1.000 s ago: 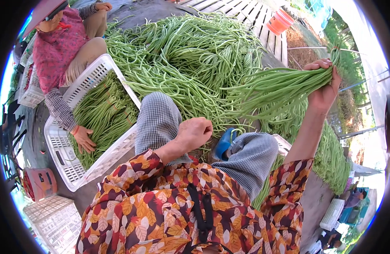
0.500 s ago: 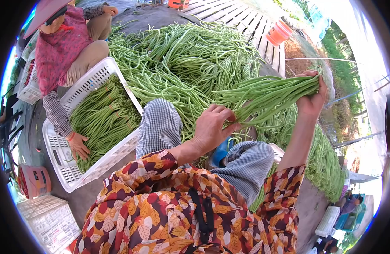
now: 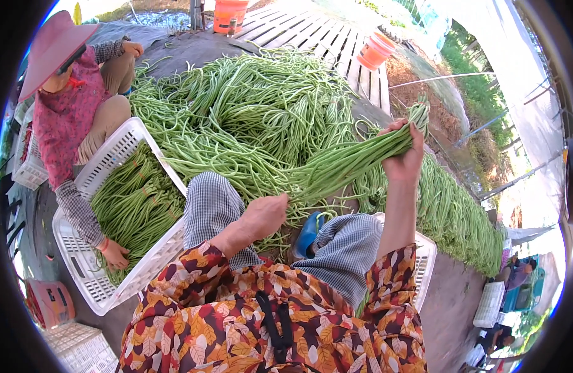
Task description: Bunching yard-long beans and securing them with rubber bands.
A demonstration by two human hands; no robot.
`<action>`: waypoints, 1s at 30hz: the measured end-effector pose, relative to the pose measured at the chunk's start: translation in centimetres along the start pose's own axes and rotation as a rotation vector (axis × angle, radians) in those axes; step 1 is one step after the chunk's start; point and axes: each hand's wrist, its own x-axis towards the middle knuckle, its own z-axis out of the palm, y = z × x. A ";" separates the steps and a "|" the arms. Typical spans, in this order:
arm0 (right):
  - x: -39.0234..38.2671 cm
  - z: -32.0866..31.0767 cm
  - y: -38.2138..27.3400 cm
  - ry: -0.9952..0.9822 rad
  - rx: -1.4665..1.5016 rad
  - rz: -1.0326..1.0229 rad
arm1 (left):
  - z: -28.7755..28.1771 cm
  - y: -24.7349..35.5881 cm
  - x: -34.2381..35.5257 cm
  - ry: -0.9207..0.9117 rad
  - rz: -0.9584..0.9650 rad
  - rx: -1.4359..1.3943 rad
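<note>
Here, a seated person in a floral top holds a bundle of long beans stretched between both hands over the big heap of beans on the ground. The right hand, lifted higher than a second ago, has its fingers wrapped tight round one end, while the left hand, which rested on the knee a moment earlier, has come up to the other end with fingers curled closed around the pods. That suggests the bunch is being drawn straight and evened out. Beside them, another person in a pink hat presses a hand onto beans packed in a white crate. A second white crate is mostly hidden behind the right forearm, and a blue object between the knees cannot be identified.
</note>
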 end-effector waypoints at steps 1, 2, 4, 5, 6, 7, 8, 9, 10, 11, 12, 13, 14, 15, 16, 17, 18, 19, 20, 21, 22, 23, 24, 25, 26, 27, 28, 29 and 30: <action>-0.2 -0.3 0.1 -0.003 -0.002 -0.015 | -0.4 -0.2 0.2 -0.147 -0.139 0.123; -0.5 -0.6 0.2 -0.036 0.018 0.009 | -1.1 -0.5 0.1 -0.145 -0.130 0.131; -1.4 -0.8 0.5 -0.063 0.065 0.044 | -3.1 -1.1 -0.3 -0.259 -0.163 0.376; -1.8 -0.9 0.7 -0.062 0.067 0.034 | -3.8 -1.2 -0.2 -0.260 -0.155 0.382; -2.1 -1.1 0.9 -0.097 0.013 0.046 | -4.4 -1.3 0.1 -0.066 -0.128 0.270; -2.4 -0.9 2.1 -0.144 -0.028 0.079 | -5.4 -1.4 -0.5 0.135 -0.124 0.161; -2.9 -0.8 2.7 -0.147 -0.098 0.077 | -6.6 -0.8 -0.4 0.137 -0.127 0.169; -3.5 -0.7 3.3 -0.153 -0.090 0.080 | -8.0 0.3 -0.2 0.177 -0.092 -0.140; -4.3 -0.7 3.6 -0.184 -0.179 0.103 | -9.0 1.4 0.2 0.212 -0.047 -0.448; -5.1 -0.7 4.1 -0.215 -0.266 0.127 | -9.6 2.2 0.7 0.213 -0.047 -0.437; -5.9 -0.6 4.6 -0.231 -0.274 0.173 | -10.1 3.0 1.2 0.178 0.019 -0.544; -6.7 -0.4 4.9 -0.234 -0.259 0.166 | -10.4 3.8 1.6 0.138 0.087 -0.646; -7.5 0.0 5.6 -0.288 -0.357 0.189 | -10.7 4.3 1.8 0.144 0.078 -0.629; -8.2 0.3 6.1 -0.342 -0.456 0.210 | -10.8 4.7 1.9 0.116 0.168 -0.704; -8.7 0.5 6.6 -0.414 -0.452 0.264 | -10.9 5.0 2.0 0.092 0.255 -0.779; -9.1 0.8 7.2 -0.426 -0.434 0.270 | -11.1 5.1 2.0 0.101 0.241 -0.764; -9.5 1.2 7.8 -0.470 -0.482 0.315 | -11.3 5.2 1.9 0.030 0.275 -0.933; -9.8 1.3 8.4 -0.512 -0.533 0.360 | -11.2 5.2 2.1 -0.044 0.308 -1.105; -10.0 0.8 9.0 -0.549 -0.553 0.406 | -10.9 5.2 2.5 -0.105 0.312 -1.270; -10.2 0.8 9.6 -0.553 -0.535 0.415 | -10.7 5.3 2.5 -0.098 0.294 -1.263; -10.2 0.7 10.0 -0.543 -0.646 0.411 | -10.8 5.8 2.7 -0.072 0.310 -1.325; -10.1 0.6 10.4 -0.532 -0.757 0.406 | -10.7 6.1 2.7 -0.045 0.325 -1.386; -10.1 0.7 11.0 -0.545 -0.727 0.428 | -10.4 6.1 2.4 -0.032 0.244 -1.478; -10.2 0.5 11.5 -0.532 -0.716 0.423 | -10.4 6.2 2.3 -0.047 0.234 -1.472; -10.2 0.1 12.2 -0.554 -0.766 0.417 | -10.5 6.1 2.2 -0.021 0.234 -1.447; -10.4 -0.2 12.8 -0.575 -0.817 0.411 | -10.7 6.1 2.1 0.004 0.235 -1.421; -10.9 -0.3 13.6 -0.549 -0.837 0.472 | -11.5 6.4 1.4 0.064 0.203 -1.388; -11.1 -1.2 14.4 -0.539 -0.830 0.460 | -11.9 6.2 1.5 0.049 0.203 -1.379; -11.4 -2.8 15.6 -0.538 -0.844 0.453 | -12.2 6.1 1.8 0.071 0.246 -1.370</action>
